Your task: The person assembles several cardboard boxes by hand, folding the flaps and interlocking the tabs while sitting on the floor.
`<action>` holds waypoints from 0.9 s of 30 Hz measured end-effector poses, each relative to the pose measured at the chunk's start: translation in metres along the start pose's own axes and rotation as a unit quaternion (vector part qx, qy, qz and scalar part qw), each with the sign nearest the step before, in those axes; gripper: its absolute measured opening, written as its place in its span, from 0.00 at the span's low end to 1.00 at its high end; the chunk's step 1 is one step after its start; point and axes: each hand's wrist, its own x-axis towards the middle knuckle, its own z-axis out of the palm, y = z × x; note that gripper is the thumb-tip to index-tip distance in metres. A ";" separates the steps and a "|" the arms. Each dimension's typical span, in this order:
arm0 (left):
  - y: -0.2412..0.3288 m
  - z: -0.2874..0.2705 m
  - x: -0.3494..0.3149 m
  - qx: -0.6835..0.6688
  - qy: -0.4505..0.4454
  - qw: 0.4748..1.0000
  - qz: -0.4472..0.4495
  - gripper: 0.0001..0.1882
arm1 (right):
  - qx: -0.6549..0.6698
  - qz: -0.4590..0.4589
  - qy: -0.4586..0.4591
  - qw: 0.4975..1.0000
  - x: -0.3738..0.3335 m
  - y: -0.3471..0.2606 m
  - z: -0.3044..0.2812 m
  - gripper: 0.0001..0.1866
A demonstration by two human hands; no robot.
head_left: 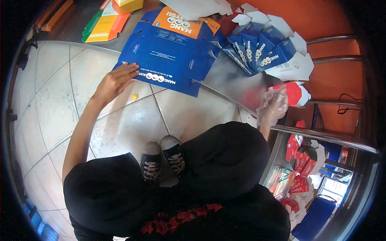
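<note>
A flat, unfolded blue and orange cardboard box (169, 56) lies on the metal table and juts past its front edge. My left hand (118, 80) is bare and grips its near left corner, fingers on top of the card. On the right, my right hand (273, 106) wears a clear plastic glove and is smeared by motion. It is beside a red and white folded box (294, 94), partly in front of it; whether it touches that box is unclear. Several folded blue and white boxes (261, 48) stand fanned together beyond the right hand.
Green, yellow and orange flat cartons (106, 26) lie at the table's far left. A metal rail (329, 140) runs along the right, above a lower shelf with red and white boxes (303, 160). My shoes (161, 156) rest on the tiled floor (52, 100), near a small yellow scrap (135, 97).
</note>
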 end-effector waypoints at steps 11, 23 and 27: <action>0.037 -0.044 0.002 0.035 0.157 0.987 0.003 0.19 | 0.398 0.111 -0.502 0.760 -0.031 -0.063 0.122 0.13; 0.039 -0.121 -0.007 -0.130 0.483 0.809 -0.307 0.15 | 0.087 0.129 -0.328 0.932 -0.038 -0.030 0.154 0.31; 0.025 -0.118 -0.013 -0.281 0.428 0.776 -0.368 0.14 | 0.037 -0.017 -0.346 0.937 -0.026 -0.025 0.179 0.33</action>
